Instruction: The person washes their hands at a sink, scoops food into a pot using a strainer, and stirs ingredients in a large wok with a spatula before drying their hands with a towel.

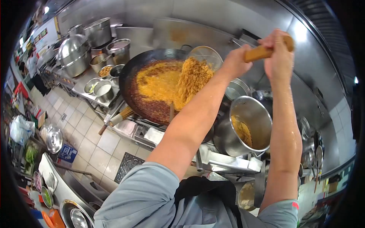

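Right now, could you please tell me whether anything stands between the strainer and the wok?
Nothing visible does. The hands grip the wooden handle, the strainer tilts over the wok, and its crumbly food spills in. The left forearm hides part of the wok's near-right side from this view.

No readable text; markings on blue box illegible.

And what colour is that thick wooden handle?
The thick wooden handle is golden brown in the head view.
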### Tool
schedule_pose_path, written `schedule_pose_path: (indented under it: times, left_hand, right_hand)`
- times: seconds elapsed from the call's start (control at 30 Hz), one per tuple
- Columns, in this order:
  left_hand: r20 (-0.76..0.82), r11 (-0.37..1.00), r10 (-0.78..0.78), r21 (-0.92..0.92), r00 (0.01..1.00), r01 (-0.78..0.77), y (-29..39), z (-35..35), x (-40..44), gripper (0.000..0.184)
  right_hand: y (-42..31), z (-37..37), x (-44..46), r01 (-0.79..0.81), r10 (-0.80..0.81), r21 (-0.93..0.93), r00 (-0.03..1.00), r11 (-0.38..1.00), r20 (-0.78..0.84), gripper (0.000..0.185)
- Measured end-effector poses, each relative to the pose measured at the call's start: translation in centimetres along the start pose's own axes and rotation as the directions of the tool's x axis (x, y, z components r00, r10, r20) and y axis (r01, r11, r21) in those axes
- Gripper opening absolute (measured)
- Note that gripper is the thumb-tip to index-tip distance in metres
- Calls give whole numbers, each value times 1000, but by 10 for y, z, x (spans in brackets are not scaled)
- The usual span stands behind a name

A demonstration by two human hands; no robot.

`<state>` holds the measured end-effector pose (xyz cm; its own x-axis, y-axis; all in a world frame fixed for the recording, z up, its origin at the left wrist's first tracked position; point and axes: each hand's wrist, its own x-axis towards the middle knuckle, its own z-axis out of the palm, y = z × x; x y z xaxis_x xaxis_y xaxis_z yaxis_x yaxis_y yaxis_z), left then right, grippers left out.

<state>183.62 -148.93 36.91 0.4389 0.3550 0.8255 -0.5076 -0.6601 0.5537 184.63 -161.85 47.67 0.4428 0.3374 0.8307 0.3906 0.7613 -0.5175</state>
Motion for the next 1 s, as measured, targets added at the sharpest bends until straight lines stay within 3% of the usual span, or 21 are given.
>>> schedule_pose_path:
  times: [0.1, 0.13, 0.2, 0.33, 0.4, 0.47, 0.53, 0.6, 0.7, 0.77, 0.83, 0.9, 0.93, 0.97, 1.0]
  left_hand:
    - [-497, 997, 53, -14, 866, -69, -52, -40, -13, 25]
    - [-575, 990, 143, 97, 806, -106, -56, -50, -16, 25]
    - [-675, 936, 337, 317, 656, -154, -60, -63, -19, 26]
    - [-829, 969, 246, 190, 502, -161, -25, -45, -14, 28]
    - [-786, 934, 352, 260, 509, -244, -8, -20, -5, 29]
    - [-641, 833, 545, 484, 541, -266, 25, 15, 5, 31]
    - [-532, 799, 598, 341, 599, -495, 80, 58, 7, 33]
    - [-290, 740, 671, 194, 683, -645, 128, 107, -1, 31]
    - [80, 758, 651, -16, 754, -652, 183, 172, -18, 52]
    - [65, 766, 643, -47, 763, -641, 177, 194, -43, 42]
    - [78, 824, 563, 28, 823, -566, 152, 189, -78, 36]
    - [-4, 996, 91, 0, 996, -91, 103, 168, -165, 28]
    - [-45, 988, -153, -44, 987, 151, 79, 157, -209, 25]
    - [80, 635, -755, -156, 651, 756, 77, 142, -238, 32]
    - [148, 163, -966, -277, 210, 947, 58, 140, -261, 42]
  right_hand:
    - [19, 57, -14, -44, 103, -140, 891, 989, 443, 12]
    - [14, 70, -23, -33, 142, -198, 812, 980, 566, 12]
    - [-1, 83, -41, 107, 48, -194, 753, 975, 657, 13]
    - [-25, 83, -53, 236, -53, -127, 632, 963, 773, 17]
    - [-53, 65, -54, 318, -127, -94, 607, 943, 784, 25]
    - [-93, 27, -56, 304, -152, -82, 672, 949, 725, 24]
    - [-143, -30, -65, 157, -97, -73, 850, 985, 518, 25]
    - [-193, -84, -78, 66, -66, 7, 983, 998, 169, 27]
    - [-237, -165, -94, 200, -204, -42, 968, 979, -149, 23]
    - [-245, -202, -107, 226, -254, -125, 921, 966, -296, 24]
    - [-240, -225, -126, 181, -237, -179, 898, 967, -371, 24]
    - [-221, -236, -146, 155, -237, -231, 890, 961, -389, 29]
    - [-208, -264, -155, 158, -199, -161, 939, 974, -282, 27]
    - [-194, -300, -165, 159, -173, -95, 971, 983, -166, 28]
    - [-173, -311, -176, 194, -213, -139, 967, 971, -137, 26]
